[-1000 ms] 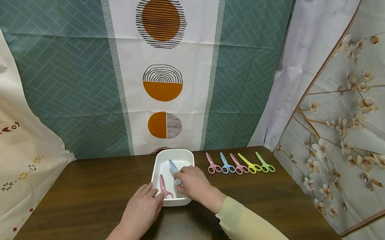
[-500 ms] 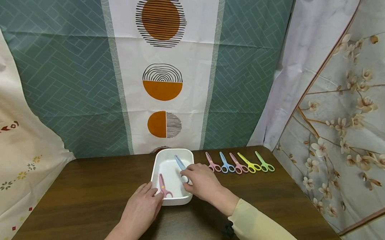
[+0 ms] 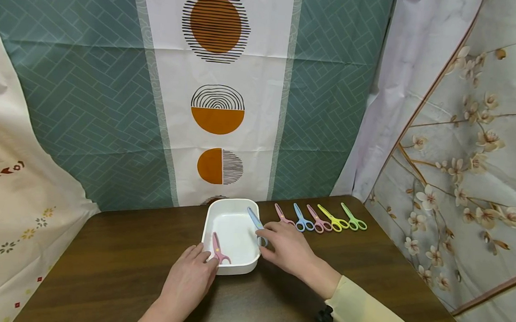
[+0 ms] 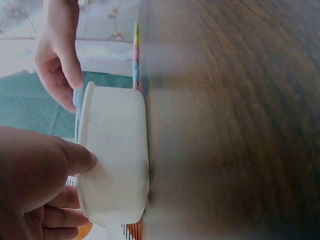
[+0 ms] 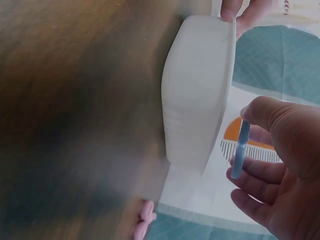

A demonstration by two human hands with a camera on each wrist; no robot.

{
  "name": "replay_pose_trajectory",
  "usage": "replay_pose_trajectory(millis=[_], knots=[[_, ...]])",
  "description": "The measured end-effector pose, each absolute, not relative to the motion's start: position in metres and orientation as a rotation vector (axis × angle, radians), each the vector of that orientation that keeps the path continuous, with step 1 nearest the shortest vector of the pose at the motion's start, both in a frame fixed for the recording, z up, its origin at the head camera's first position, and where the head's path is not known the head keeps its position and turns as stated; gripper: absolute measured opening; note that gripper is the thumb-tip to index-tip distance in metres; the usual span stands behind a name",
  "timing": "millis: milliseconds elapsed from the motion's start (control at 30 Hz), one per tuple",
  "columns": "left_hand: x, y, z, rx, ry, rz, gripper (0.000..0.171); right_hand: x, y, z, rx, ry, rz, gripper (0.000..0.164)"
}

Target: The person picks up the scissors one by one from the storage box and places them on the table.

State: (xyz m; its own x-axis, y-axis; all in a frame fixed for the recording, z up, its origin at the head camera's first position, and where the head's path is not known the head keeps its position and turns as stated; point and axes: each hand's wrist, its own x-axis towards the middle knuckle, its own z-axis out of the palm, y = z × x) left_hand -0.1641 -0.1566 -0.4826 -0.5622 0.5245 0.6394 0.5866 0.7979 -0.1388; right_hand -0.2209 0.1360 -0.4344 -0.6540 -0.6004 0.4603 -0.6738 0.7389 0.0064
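Observation:
My right hand (image 3: 290,246) pinches blue scissors (image 3: 254,218) by the handle loops, held over the right rim of a white plastic bin (image 3: 239,230). The blade points away and slightly left. In the right wrist view, thumb and fingertips close on the blue handle (image 5: 241,150), above the bin's rim. My left hand (image 3: 188,278) grips the bin's near-left rim; in the left wrist view its thumb lies on the outer wall (image 4: 115,150), with the fingers across the rim. Pink scissors (image 3: 217,249) lie inside the bin at the left, their handle partly hidden by the left fingers.
Along the table's back right lies a row of scissors: pink (image 3: 281,214), blue (image 3: 301,219), another pink (image 3: 319,221), yellow (image 3: 335,221) and green (image 3: 354,219). My right hand overlaps the nearest pink pair. Printed curtains (image 3: 329,111) hang right behind the brown table (image 3: 119,260).
My right hand has lifted the blue scissors from inside the bin and carried them right, to over its right rim. The left hand and pink scissors stay put.

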Motion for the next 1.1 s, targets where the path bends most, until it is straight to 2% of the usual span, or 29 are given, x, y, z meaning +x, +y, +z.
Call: replay_pose_trajectory(millis=[133,500,700,967,1100], knots=[[-0.162,-0.156,-0.480,-0.813,-2.302,-0.120,0.011,-0.218,0.145,-0.437,0.948,-2.488,0.232,0.039],[-0.164,-0.156,-0.482,-0.822,-2.269,-0.118,0.017,-0.203,0.179,-0.445,0.850,-2.508,0.268,0.039],[-0.163,-0.155,-0.480,-0.817,-2.236,-0.115,0.025,-0.192,0.197,-0.454,0.810,-2.524,0.247,0.037],[-0.162,-0.156,-0.481,-0.820,-2.304,-0.121,0.011,-0.183,0.213,-0.464,0.821,-2.530,0.209,0.038],[-0.161,-0.155,-0.479,-0.813,-2.327,-0.127,0.016,-0.181,0.217,-0.469,0.830,-2.562,0.181,0.037]])
